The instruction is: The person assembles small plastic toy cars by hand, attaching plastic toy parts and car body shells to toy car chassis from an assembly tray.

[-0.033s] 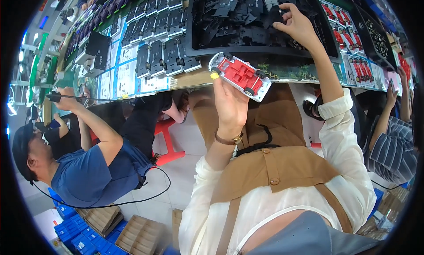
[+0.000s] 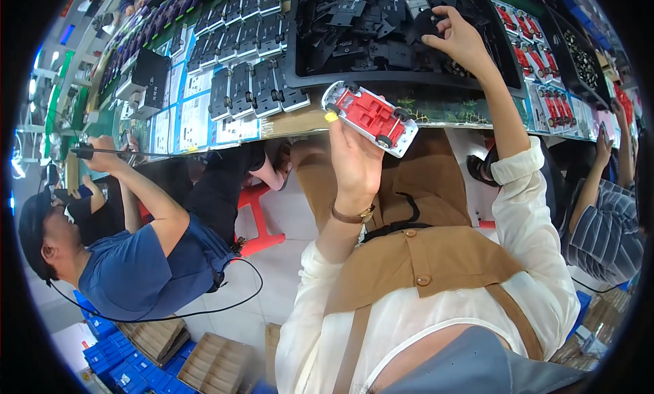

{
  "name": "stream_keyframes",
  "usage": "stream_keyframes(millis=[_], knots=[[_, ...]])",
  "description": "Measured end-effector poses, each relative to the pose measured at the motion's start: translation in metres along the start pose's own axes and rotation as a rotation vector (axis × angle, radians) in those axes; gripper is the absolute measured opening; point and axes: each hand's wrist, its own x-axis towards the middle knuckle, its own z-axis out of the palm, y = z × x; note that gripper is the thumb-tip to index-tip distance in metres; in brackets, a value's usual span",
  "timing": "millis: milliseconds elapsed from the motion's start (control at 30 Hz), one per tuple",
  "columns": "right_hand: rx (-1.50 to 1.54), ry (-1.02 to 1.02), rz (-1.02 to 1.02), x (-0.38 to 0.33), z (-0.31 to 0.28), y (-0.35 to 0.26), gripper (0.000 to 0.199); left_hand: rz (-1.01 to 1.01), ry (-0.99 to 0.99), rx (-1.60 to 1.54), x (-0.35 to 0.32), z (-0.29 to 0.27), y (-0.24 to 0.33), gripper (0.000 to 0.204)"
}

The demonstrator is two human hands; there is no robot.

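Note:
My left hand (image 2: 357, 163) is closed round a toy car (image 2: 375, 116), held just in front of the table's edge. The car is upside down, white-bodied with a red inner part, black wheels and no cover over its underside. A yellow wrap (image 2: 331, 116) covers my left thumb's tip. Over the black tray (image 2: 409, 76), my right hand (image 2: 455, 38) has its thumb and curled fingers around a black plastic plate (image 2: 427, 24). That plate is partly lost against the heap of similar black plates (image 2: 347, 12) in the tray.
Left of the tray stand rows of cars with black undersides (image 2: 242, 87). Red-and-white cars (image 2: 555, 106) line the right side, beside a black box of small parts (image 2: 579, 56). A co-worker (image 2: 143, 251) sits at left holding a corded tool (image 2: 83, 150); another person (image 2: 603, 217) sits at right.

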Motion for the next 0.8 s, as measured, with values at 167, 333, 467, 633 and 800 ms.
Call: stream_keyframes(millis=[167,333,467,633,800], knots=[[-0.271,0.156,-0.163,-0.003,0.011,0.011,0.060,0.018,-0.071,-0.011,-0.002,0.001,-0.003,0.048],[-0.260,0.109,-0.183,0.000,0.009,0.005,0.054,0.007,-0.018,0.044,-0.003,0.005,-0.001,0.048],[-0.096,0.232,-0.191,-0.003,0.010,0.012,0.041,0.026,-0.033,0.025,-0.005,0.003,-0.001,0.049],[0.367,0.193,-0.128,-0.008,-0.010,-0.005,0.026,0.067,-0.047,0.017,-0.004,0.008,0.000,0.052],[0.447,-0.008,0.103,-0.039,-0.043,-0.046,0.031,0.106,-0.068,0.026,-0.006,0.006,0.002,0.053]])
